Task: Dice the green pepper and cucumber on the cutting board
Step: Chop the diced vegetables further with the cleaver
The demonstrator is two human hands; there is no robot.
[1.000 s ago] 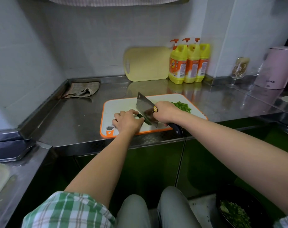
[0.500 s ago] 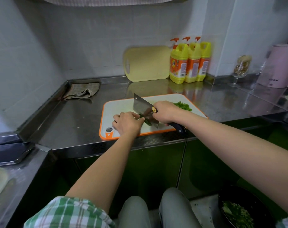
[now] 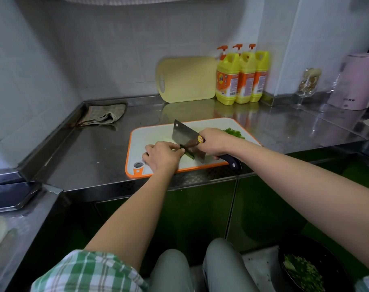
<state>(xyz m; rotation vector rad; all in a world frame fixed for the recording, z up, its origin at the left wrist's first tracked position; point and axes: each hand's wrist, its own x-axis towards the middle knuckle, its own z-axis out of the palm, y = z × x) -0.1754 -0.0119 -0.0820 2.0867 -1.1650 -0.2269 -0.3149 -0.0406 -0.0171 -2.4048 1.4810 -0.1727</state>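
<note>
Green vegetable strip: pepper or cucumber, cannot tell. Lies near the front edge of the cutting board, long axis running from the left hand rightward and toward the front. Left hand's curled fingers pin its left end. Right hand wraps the handle of the cleaver; blade crosses the strip just beside the left fingertips.

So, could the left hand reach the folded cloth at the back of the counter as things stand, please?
Probably yes: only bare steel counter lies between the left hand and the cloth, though it would first have to release the green piece.
</note>
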